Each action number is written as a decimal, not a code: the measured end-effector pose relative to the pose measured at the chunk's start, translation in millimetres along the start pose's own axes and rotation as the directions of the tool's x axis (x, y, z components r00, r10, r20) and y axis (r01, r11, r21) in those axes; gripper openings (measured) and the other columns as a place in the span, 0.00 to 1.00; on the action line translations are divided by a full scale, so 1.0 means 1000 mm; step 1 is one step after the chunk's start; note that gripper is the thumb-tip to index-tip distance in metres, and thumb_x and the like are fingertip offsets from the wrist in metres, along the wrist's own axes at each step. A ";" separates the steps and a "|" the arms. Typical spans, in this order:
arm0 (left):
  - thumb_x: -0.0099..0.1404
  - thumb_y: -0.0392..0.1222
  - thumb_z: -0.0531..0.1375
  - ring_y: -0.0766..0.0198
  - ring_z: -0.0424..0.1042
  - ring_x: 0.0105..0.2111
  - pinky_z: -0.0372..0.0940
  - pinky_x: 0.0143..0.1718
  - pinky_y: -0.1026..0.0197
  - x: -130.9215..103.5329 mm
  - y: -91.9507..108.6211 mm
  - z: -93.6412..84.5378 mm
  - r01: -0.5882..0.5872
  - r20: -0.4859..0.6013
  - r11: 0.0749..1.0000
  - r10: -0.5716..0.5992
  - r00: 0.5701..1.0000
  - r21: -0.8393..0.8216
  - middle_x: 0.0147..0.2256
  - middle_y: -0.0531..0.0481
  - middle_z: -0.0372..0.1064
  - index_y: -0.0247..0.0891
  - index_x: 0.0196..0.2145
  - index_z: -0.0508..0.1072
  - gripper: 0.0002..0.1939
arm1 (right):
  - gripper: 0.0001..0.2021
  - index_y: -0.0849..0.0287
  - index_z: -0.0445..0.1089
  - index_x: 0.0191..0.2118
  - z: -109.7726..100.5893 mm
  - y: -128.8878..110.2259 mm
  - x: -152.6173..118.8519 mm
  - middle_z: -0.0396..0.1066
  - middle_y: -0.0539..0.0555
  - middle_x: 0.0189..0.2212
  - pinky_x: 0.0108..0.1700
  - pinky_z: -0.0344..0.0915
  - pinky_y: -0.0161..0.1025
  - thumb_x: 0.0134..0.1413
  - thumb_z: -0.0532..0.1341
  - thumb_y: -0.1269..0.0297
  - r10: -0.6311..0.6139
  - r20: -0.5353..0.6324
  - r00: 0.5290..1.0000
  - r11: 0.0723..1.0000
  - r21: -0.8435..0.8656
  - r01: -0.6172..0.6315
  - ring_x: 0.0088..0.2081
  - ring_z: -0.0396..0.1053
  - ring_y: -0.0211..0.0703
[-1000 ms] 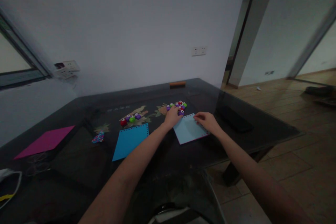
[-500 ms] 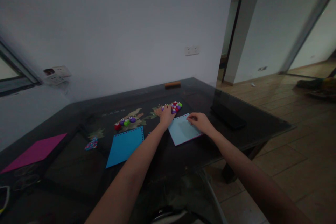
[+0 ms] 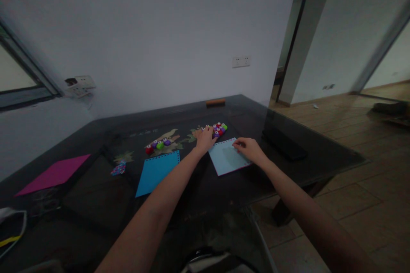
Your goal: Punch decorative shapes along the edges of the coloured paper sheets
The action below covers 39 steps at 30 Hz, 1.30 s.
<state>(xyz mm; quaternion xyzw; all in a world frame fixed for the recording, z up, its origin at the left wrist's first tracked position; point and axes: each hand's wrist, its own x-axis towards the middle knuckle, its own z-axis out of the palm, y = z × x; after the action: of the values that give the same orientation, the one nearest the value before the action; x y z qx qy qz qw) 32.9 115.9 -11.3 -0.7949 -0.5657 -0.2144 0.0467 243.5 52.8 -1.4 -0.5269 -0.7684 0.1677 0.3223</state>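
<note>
My left hand (image 3: 205,140) rests over the left end of a cluster of small toys with big white eyes (image 3: 221,129), in red, green and purple. Its thumb is spread from the fingers, and part of the cluster is hidden beneath them. Closed in a pinch, my right hand (image 3: 250,148) hovers at the right side of a pale blue sheet (image 3: 226,160) with a row of holes along its top edge. Whatever those fingertips hold is too small to make out. A pink edge shows beneath the sheet.
Left of my arm lie a bright blue punched sheet (image 3: 156,170), several more eyed toys (image 3: 159,145), a patterned piece (image 3: 119,168) and a pink sheet (image 3: 54,175). A black flat object (image 3: 285,144) is at the right, a brown bar (image 3: 215,102) at the back of the dark table (image 3: 205,187).
The view has shifted slightly left, so everything sits a little further right. Both hands keep nearly the same places over the toys and the pale sheet.
</note>
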 end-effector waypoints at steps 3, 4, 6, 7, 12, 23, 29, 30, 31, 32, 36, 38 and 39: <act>0.62 0.44 0.57 0.54 0.65 0.45 0.59 0.45 0.55 -0.001 0.002 0.000 -0.014 -0.004 0.998 0.014 1.000 0.055 0.45 0.43 0.64 0.39 0.44 0.66 0.13 | 0.09 0.59 0.73 0.33 0.001 0.001 0.000 0.74 0.53 0.27 0.33 0.60 0.35 0.52 0.57 0.62 0.005 0.001 1.000 1.000 -0.004 -0.005 0.29 0.69 0.41; 0.63 0.44 0.56 0.54 0.65 0.46 0.59 0.46 0.54 -0.002 0.004 0.000 -0.021 -0.017 0.997 0.023 1.000 0.073 0.45 0.43 0.64 0.38 0.44 0.66 0.13 | 0.09 0.60 0.74 0.33 0.001 0.001 0.000 0.74 0.53 0.26 0.33 0.59 0.35 0.52 0.58 0.63 0.004 0.000 1.000 1.000 -0.005 -0.004 0.29 0.69 0.41; 0.64 0.42 0.54 0.54 0.63 0.48 0.59 0.48 0.54 -0.003 0.008 0.002 -0.059 -0.055 0.994 0.065 0.996 0.096 0.47 0.42 0.63 0.38 0.47 0.65 0.14 | 0.09 0.60 0.74 0.33 0.001 0.000 0.001 0.74 0.53 0.25 0.33 0.59 0.35 0.52 0.58 0.63 -0.001 0.004 1.000 1.000 -0.003 0.001 0.29 0.69 0.41; 0.64 0.42 0.54 0.54 0.61 0.51 0.58 0.50 0.53 -0.004 0.010 0.003 -0.087 -0.074 0.991 0.094 0.993 0.101 0.49 0.42 0.62 0.39 0.49 0.64 0.16 | 0.09 0.60 0.74 0.33 0.001 0.000 0.001 0.74 0.53 0.25 0.33 0.59 0.35 0.52 0.58 0.63 -0.004 0.006 1.000 1.000 0.001 0.004 0.29 0.69 0.41; 0.62 0.49 0.56 0.49 0.49 0.60 0.49 0.57 0.45 0.011 0.018 0.014 -0.063 -0.089 0.994 0.072 0.993 0.092 0.60 0.45 0.52 0.46 0.58 0.58 0.27 | 0.09 0.61 0.74 0.32 0.001 -0.006 0.002 0.74 0.53 0.24 0.33 0.60 0.35 0.52 0.58 0.63 -0.001 0.011 1.000 0.999 0.035 0.001 0.27 0.69 0.40; 0.55 0.70 0.50 0.41 0.56 0.55 0.50 0.52 0.36 0.048 -0.005 0.023 0.043 0.147 0.985 -0.068 0.987 0.164 0.54 0.40 0.60 0.53 0.60 0.54 0.39 | 0.07 0.59 0.74 0.33 0.001 -0.014 0.001 0.75 0.54 0.29 0.36 0.62 0.35 0.52 0.59 0.66 -0.010 0.019 1.000 0.999 0.046 0.010 0.30 0.69 0.40; 0.55 0.71 0.48 0.38 0.54 0.55 0.52 0.49 0.32 0.058 -0.001 0.019 0.027 0.196 0.988 -0.057 0.979 0.153 0.57 0.40 0.56 0.55 0.62 0.49 0.39 | 0.08 0.59 0.74 0.34 0.000 -0.018 0.001 0.75 0.53 0.29 0.36 0.62 0.35 0.53 0.58 0.65 -0.014 0.011 1.000 0.999 0.044 0.013 0.30 0.70 0.40; 0.56 0.70 0.47 0.37 0.53 0.56 0.51 0.49 0.31 0.061 0.002 0.020 0.031 0.206 0.989 -0.060 0.977 0.142 0.58 0.41 0.54 0.57 0.62 0.48 0.39 | 0.08 0.59 0.74 0.34 0.000 -0.018 0.001 0.75 0.54 0.30 0.36 0.62 0.35 0.53 0.58 0.65 -0.014 0.008 1.000 0.999 0.046 0.014 0.31 0.70 0.40; 0.57 0.70 0.46 0.37 0.53 0.57 0.50 0.49 0.29 0.064 0.005 0.020 0.035 0.222 0.990 -0.065 0.973 0.134 0.59 0.42 0.53 0.57 0.62 0.47 0.38 | 0.08 0.59 0.74 0.34 0.000 -0.017 0.001 0.75 0.54 0.30 0.36 0.62 0.35 0.52 0.58 0.65 -0.018 0.005 1.000 0.999 0.049 0.017 0.31 0.70 0.40; 0.58 0.69 0.46 0.36 0.52 0.57 0.49 0.50 0.28 0.066 0.008 0.021 0.039 0.244 0.991 -0.070 0.967 0.129 0.60 0.43 0.52 0.58 0.62 0.47 0.37 | 0.08 0.59 0.74 0.34 0.000 -0.017 0.001 0.75 0.54 0.30 0.36 0.62 0.35 0.52 0.58 0.65 -0.020 0.002 1.000 0.998 0.053 0.020 0.31 0.70 0.40; 0.61 0.64 0.46 0.39 0.56 0.56 0.47 0.52 0.28 0.068 0.016 0.023 0.024 0.307 0.994 -0.057 0.950 0.110 0.61 0.46 0.52 0.57 0.61 0.50 0.33 | 0.07 0.58 0.74 0.33 0.000 -0.015 0.002 0.75 0.53 0.29 0.35 0.62 0.35 0.53 0.58 0.65 -0.017 0.002 1.000 0.998 0.067 0.017 0.29 0.70 0.40; 0.62 0.61 0.48 0.41 0.56 0.56 0.48 0.52 0.29 0.065 0.019 0.023 0.003 0.304 0.995 -0.033 0.952 0.100 0.61 0.47 0.51 0.56 0.61 0.51 0.31 | 0.08 0.58 0.74 0.33 0.000 -0.016 0.002 0.75 0.53 0.29 0.35 0.62 0.35 0.53 0.58 0.64 -0.014 0.005 1.000 0.998 0.066 0.014 0.29 0.70 0.40; 0.62 0.59 0.48 0.42 0.56 0.56 0.48 0.52 0.29 0.064 0.020 0.023 -0.008 0.300 0.995 -0.021 0.954 0.097 0.62 0.47 0.51 0.56 0.61 0.50 0.31 | 0.08 0.58 0.74 0.33 0.000 -0.016 0.002 0.75 0.53 0.29 0.35 0.62 0.35 0.52 0.58 0.64 -0.013 0.006 1.000 0.998 0.064 0.012 0.29 0.70 0.40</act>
<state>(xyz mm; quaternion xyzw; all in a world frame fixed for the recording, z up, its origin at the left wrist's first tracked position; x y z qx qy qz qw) 75.4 172.0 -3.2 -0.8132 -0.5786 -0.0633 -0.0019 231.9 47.8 9.1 -0.5110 -0.7670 0.1918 0.3374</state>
